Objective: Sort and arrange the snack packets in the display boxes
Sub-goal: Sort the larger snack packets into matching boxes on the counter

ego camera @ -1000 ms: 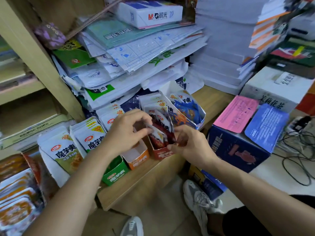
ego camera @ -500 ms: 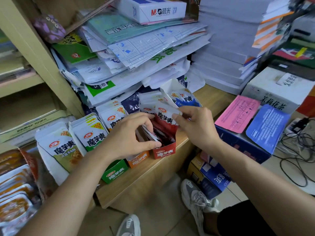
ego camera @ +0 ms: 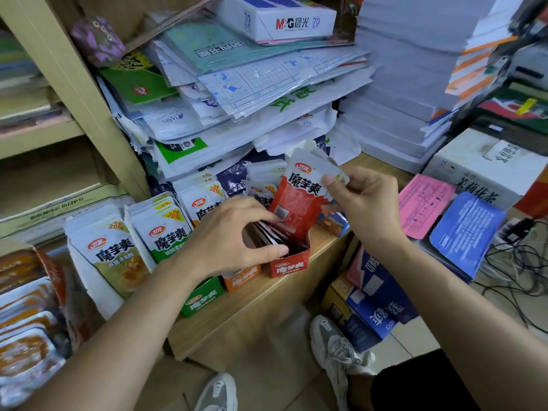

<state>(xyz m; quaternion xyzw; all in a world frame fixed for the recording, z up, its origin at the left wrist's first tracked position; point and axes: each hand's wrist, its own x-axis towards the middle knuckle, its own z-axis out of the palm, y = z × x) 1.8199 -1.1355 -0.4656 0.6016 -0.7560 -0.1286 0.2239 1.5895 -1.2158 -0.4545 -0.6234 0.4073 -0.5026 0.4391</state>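
**A:** Where is the red packet?

**B:** It stands tilted in the red box. Its lower end is down among the others and its white top sticks up above the rim.

**A:** What holds it?

**B:** The right hand. Its grip is clamped on the packet's upper right corner, pinched between thumb and forefinger.

**A:** And the left hand?

**B:** It reaches into the same box from the left. Its grip is closed round a bunch of packets inside, with the fingers behind them and the thumb in front, near the box's front wall.

**A:** Where does the box stand?

**B:** At the front edge of the tabletop. It is the rightmost in a row of three, side by side: green box, orange box, then the red one.

**A:** What else is there?

**B:** Green packets stand upright in the green box, with yellow packets just left of them. A blue box sits just right of the red one, partly hidden by the right hand. A heap of wrapped paper fills the back edge.
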